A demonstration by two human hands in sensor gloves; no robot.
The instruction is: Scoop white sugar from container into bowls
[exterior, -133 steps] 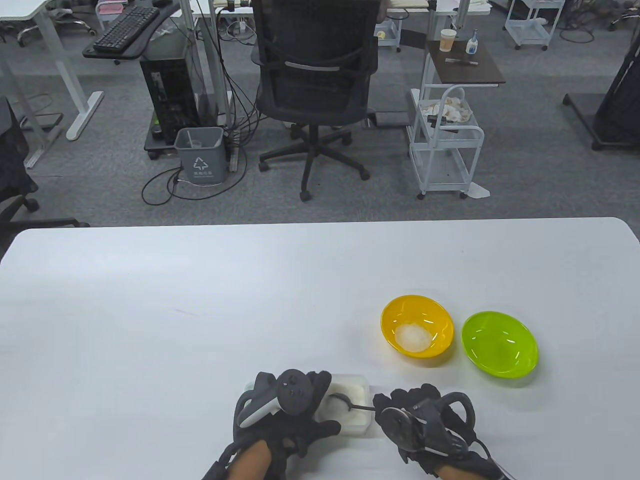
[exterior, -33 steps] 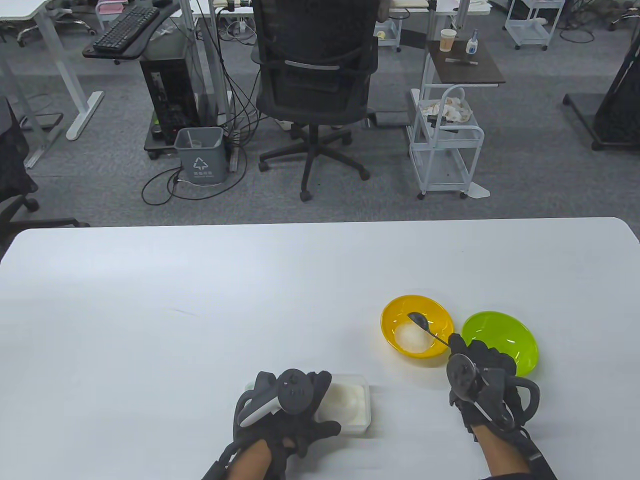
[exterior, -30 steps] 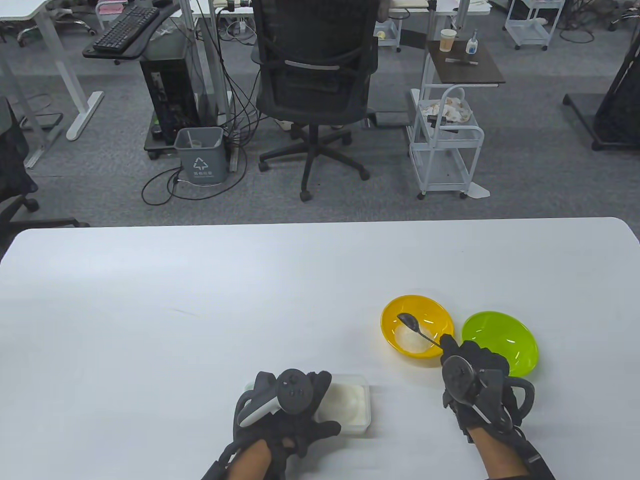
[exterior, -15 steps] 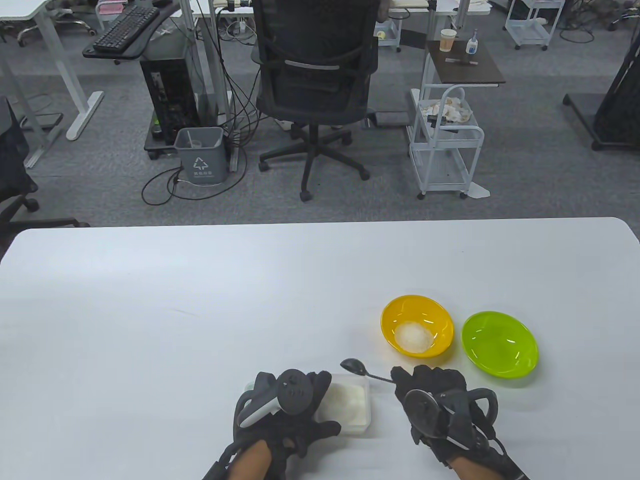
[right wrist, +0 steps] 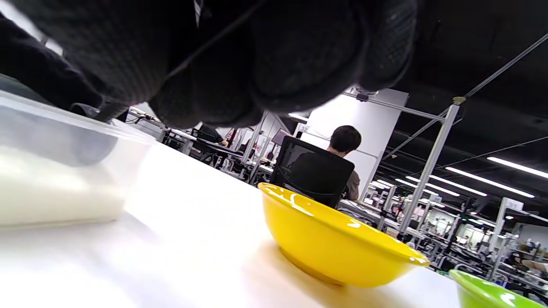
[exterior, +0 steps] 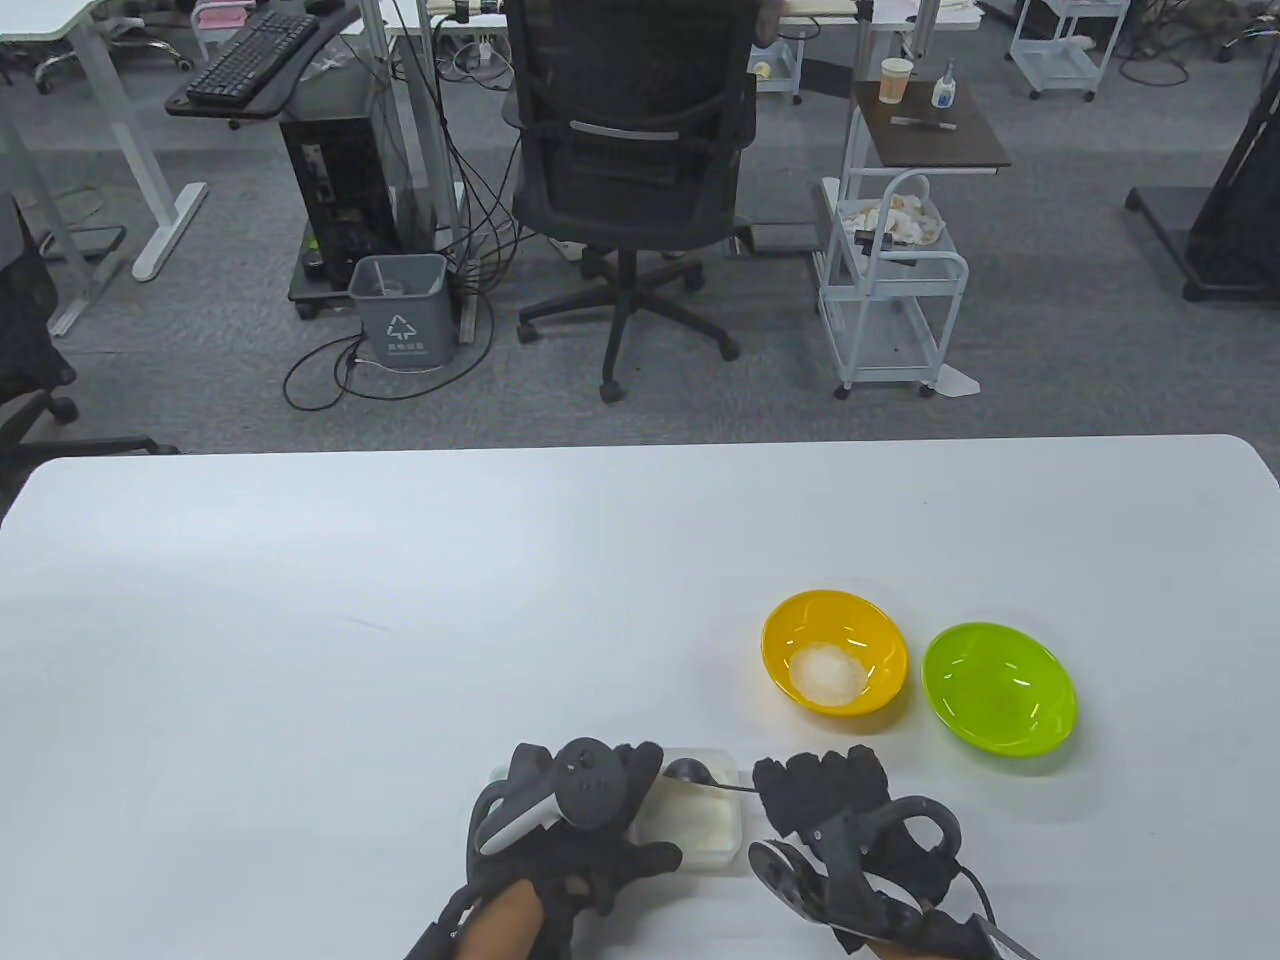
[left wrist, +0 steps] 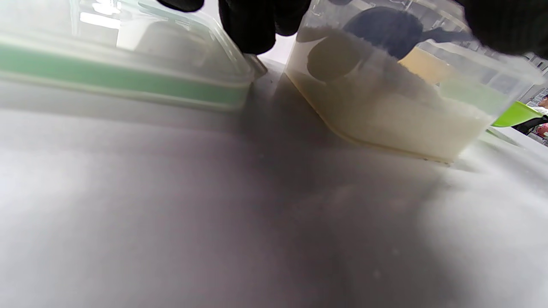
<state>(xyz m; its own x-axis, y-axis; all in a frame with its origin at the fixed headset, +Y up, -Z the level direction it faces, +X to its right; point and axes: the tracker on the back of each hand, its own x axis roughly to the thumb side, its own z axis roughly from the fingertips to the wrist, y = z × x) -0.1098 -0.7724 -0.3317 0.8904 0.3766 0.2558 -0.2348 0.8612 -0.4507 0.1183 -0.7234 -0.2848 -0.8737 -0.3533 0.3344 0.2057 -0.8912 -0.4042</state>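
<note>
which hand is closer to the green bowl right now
Right. The right hand sits just below and left of the green bowl, holding the spoon over the sugar container. The left hand rests on the container's far side, farther from the bowl.

We see a plain white desk (exterior: pixel 400 620) filling the lower half of the table view. Right of centre sits a glossy yellow plastic bowl (exterior: pixel 880 640) with white sugar (exterior: pixel 827 673) in it; to its right is a lime-green plastic bowl (exterior: pixel 998 686). At the bottom centre, a clear plastic container (exterior: pixel 725 835) holds white sugar, with a dark metal spoon (exterior: pixel 687 772) above it. Both gloves are black. In the left wrist view, upper left, a clear lid with a green band (left wrist: pixel 120 81) shows.
</note>
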